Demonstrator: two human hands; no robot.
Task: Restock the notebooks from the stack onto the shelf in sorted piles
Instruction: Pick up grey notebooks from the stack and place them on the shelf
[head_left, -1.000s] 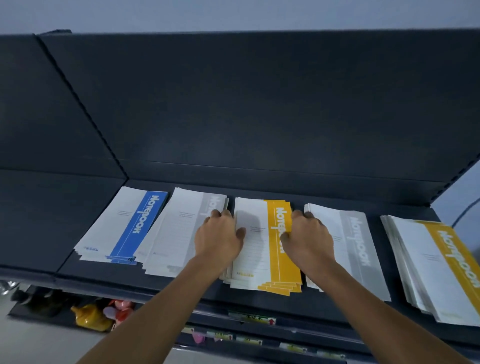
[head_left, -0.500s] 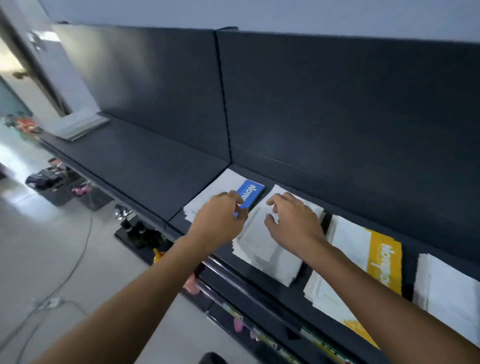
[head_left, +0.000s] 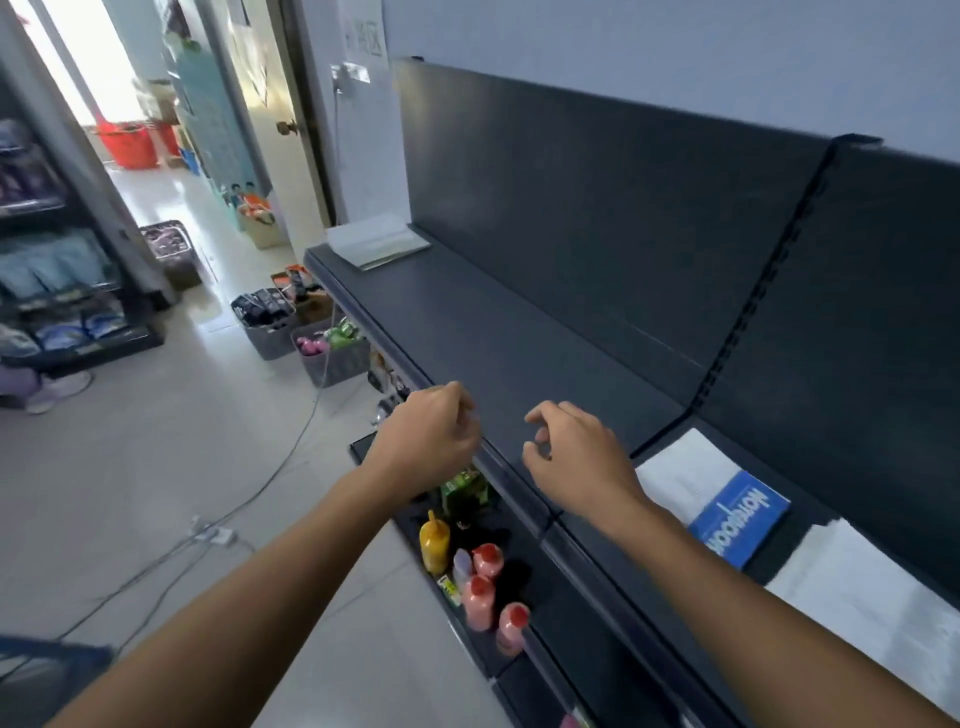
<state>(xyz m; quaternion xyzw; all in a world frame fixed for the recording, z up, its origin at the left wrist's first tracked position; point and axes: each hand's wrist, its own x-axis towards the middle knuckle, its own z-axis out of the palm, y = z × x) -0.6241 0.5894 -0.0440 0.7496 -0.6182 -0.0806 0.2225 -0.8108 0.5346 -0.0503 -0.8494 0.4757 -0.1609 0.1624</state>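
The white notebook pile at four o'clock runs off the right edge, its cover blurred. The right forearm hides the near edge of the blue notebook pile. At eleven o'clock the far stack is too small to read. The left hand's fingertips curl out of sight.

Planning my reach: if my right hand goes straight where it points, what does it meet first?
Bare shelf lies ahead of the right hand; the notebook stack at the far end probably comes first.
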